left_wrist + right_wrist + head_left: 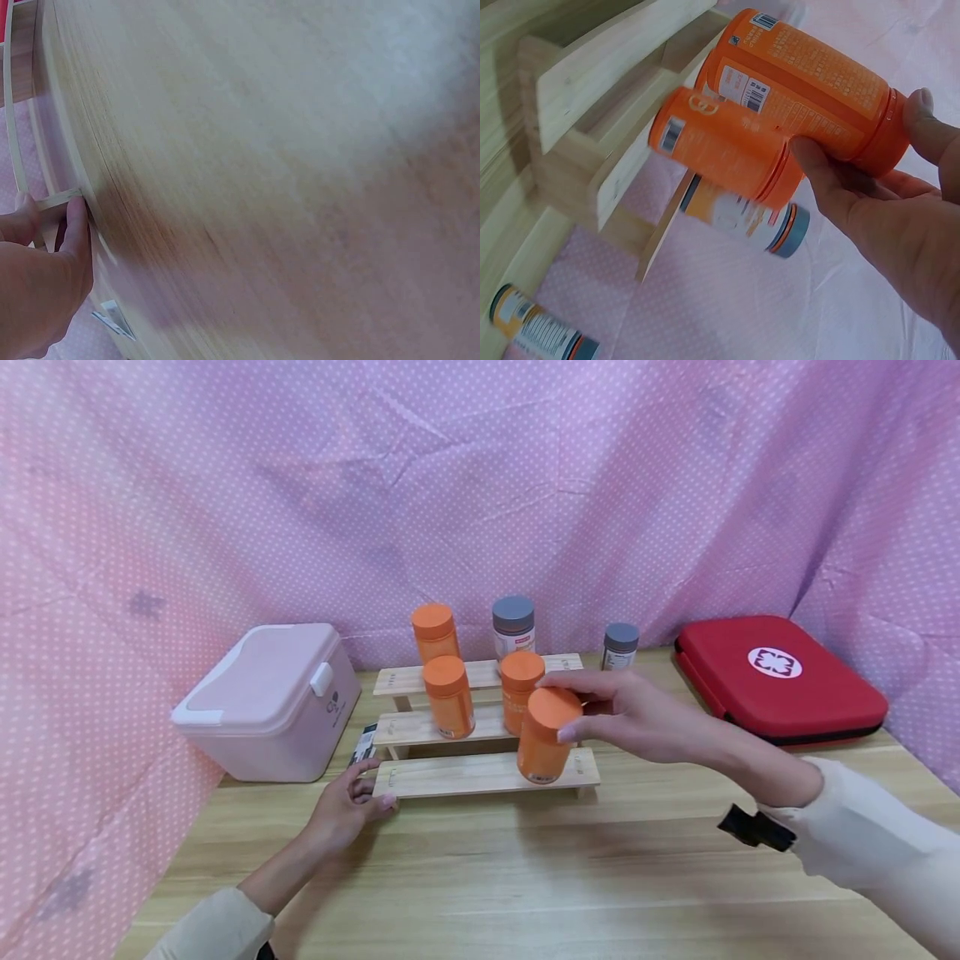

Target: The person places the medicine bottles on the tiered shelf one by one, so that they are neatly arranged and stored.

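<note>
My right hand (637,714) grips an orange pill bottle (542,756) by its cap, thumb on one side and fingers on the other. The bottle stands nearly upright over the right part of the front step of a three-step wooden rack (450,775). In the right wrist view, the held bottle (810,86) shows a barcode label. At the rack's left end my left hand (341,806) pinches the front step; the left wrist view shows fingers around the step's end (64,198). Two orange bottles stand on the middle step, one on the left (448,697), the other (517,693) behind the held bottle.
On the top step are an orange bottle (435,631) and a grey-capped bottle (514,627). Another grey-capped bottle (619,647) stands right of the rack. A pale pink lidded box (277,710) sits left, a red zip case (787,681) right. A pink dotted curtain (465,485) hangs behind.
</note>
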`<state>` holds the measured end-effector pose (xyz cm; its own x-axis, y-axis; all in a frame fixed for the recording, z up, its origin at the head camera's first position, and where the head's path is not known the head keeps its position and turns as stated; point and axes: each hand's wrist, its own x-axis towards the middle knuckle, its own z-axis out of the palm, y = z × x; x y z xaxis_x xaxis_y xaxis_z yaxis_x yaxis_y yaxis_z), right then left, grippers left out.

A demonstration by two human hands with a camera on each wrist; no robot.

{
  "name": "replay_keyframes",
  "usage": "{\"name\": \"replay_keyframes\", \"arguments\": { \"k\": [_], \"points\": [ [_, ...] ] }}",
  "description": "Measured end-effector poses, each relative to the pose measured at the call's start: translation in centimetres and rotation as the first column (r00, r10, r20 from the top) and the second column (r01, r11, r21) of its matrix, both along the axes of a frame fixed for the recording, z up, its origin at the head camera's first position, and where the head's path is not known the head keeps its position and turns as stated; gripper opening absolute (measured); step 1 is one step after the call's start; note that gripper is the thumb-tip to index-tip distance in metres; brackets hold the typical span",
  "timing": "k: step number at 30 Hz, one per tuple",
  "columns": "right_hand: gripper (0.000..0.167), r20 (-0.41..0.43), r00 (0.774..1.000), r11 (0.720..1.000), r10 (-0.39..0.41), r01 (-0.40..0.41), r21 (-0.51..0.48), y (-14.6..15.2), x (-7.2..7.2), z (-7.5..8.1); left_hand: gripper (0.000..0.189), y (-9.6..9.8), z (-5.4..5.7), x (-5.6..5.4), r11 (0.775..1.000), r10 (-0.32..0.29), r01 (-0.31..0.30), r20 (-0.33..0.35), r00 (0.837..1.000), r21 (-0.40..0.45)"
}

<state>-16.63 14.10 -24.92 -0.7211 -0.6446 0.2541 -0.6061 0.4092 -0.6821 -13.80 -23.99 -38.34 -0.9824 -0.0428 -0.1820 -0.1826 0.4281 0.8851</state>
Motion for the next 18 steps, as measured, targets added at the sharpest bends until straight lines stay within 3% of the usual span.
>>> {"name": "replay_keyframes", "arguments": {
  "k": [7, 18],
  "points": [
    [0.053, 0.058, 0.995, 0.996, 0.086, -0.086, -0.011, -3.2, -0.1, 0.1, 0.063, 0.0, -0.1, 0.0, 0.999, 0.001, 0.000, -0.012, 1.000, 0.040],
    [0.034, 0.020, 0.993, 0.991, 0.120, -0.118, -0.068, -7.4, -0.8, -1.2, 0.063, 0.1, 0.1, 0.1, 0.996, 0.009, -0.008, -0.004, 1.000, 0.090]
  ]
}}
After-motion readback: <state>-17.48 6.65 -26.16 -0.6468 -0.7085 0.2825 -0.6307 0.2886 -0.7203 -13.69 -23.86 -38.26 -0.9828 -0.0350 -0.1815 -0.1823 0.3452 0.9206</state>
